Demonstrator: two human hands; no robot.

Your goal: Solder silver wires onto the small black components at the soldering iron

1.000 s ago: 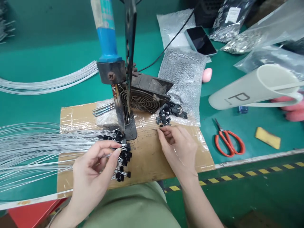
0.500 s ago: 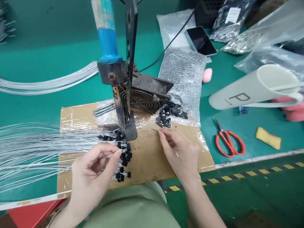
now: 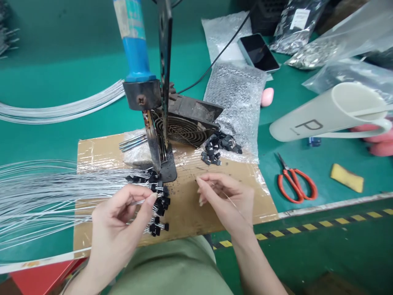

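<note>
My left hand (image 3: pixel 121 221) is closed in a pinch on a thin wire near the row of black connectors (image 3: pixel 162 201). Many pale wires (image 3: pixel 37 186) run from those connectors to the left. Over the cardboard, my right hand (image 3: pixel 225 196) pinches a thin strand of solder wire (image 3: pixel 227 198), which trails back across the palm; its short dark end shows past the fingertips. Between and beyond the hands, a blue-handled soldering iron (image 3: pixel 136 57) points tip-down, held in a black stand (image 3: pixel 165 82). The iron's tip hangs close above the connectors.
A dirty fan (image 3: pixel 184 128) stands behind the iron, with loose black connectors (image 3: pixel 211 156) beside it. Cardboard (image 3: pixel 196 217) covers the bench here. On the right lie red-handled scissors (image 3: pixel 296 184), a yellow sponge (image 3: pixel 346 178), a white mug (image 3: pixel 319 112) and a phone (image 3: pixel 258 52).
My right hand has moved left and slightly down with the solder wire, away from the loose connectors. The left hand has stayed almost still.
</note>
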